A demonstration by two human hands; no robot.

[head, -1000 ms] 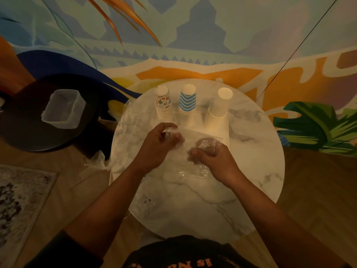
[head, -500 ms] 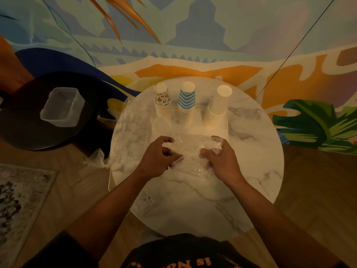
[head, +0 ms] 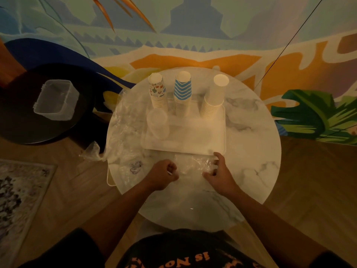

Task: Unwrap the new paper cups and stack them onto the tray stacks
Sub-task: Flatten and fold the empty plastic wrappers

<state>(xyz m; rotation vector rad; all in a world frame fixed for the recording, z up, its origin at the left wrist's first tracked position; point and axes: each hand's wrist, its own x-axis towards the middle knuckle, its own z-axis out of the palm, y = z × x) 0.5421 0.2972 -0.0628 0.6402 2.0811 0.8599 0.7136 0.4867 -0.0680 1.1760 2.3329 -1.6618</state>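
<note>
- On the round marble table sits the white tray, with three upside-down stacks along its far edge: the patterned cup stack, the blue striped cup stack and the plain white cup stack
- Left of the tray, loose spent wrapping trails over the table's edge, and a clear cup stack stands on the tray's near-left part
- Just in front of the tray's near rim, we hold a crumpled clear plastic wrapper between both hands; we cannot tell whether any cups remain inside it
- Our left hand is curled into a fist, pinching the wrapper's left end
- Our right hand has its fingers bent, gripping the wrapper's right end, close to the tray's rim
- We judge the step in hand to be dealing with the wrapping, the stacks already looking built up
- Next we likely need to ball up the film and set it aside with the other wrapping, keeping clear of the tall stacks, which could tip
</note>
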